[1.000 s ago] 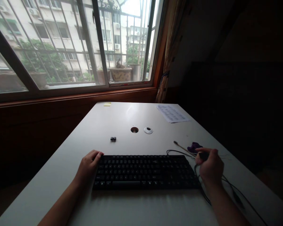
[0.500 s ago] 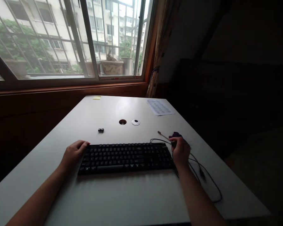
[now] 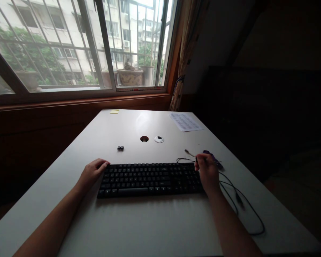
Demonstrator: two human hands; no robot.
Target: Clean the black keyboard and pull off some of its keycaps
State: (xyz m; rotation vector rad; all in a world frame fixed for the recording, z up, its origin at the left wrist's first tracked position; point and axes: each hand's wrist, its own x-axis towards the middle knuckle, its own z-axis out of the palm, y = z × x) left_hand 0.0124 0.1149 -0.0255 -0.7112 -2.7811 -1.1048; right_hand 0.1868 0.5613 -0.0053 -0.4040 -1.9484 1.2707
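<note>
A black keyboard (image 3: 149, 180) lies flat on the white table. My left hand (image 3: 93, 172) is closed on its far left corner, with the thumb along the top edge. My right hand (image 3: 208, 173) is closed around a slim stick-like tool (image 3: 189, 153) with a thicker tip, perhaps a small brush. Its tip points to the far left, above the table beyond the keyboard's right end. The fingers hide the rest of the tool. Just behind this hand lies a purple item (image 3: 213, 159), perhaps cloth. Two small black pieces like keycaps (image 3: 120, 148) rest beyond the keyboard.
The keyboard's black cable (image 3: 253, 212) loops over the right of the table (image 3: 139, 228). Farther back are a round hole (image 3: 144, 139), a white round cover (image 3: 158, 139), printed sheets (image 3: 186, 122) and a yellow note (image 3: 114, 111). A barred window stands behind.
The whole view has shifted, so things appear farther right. My right hand has moved slightly left against the keyboard and turned, uncovering more of the purple item. My left hand keeps its hold.
</note>
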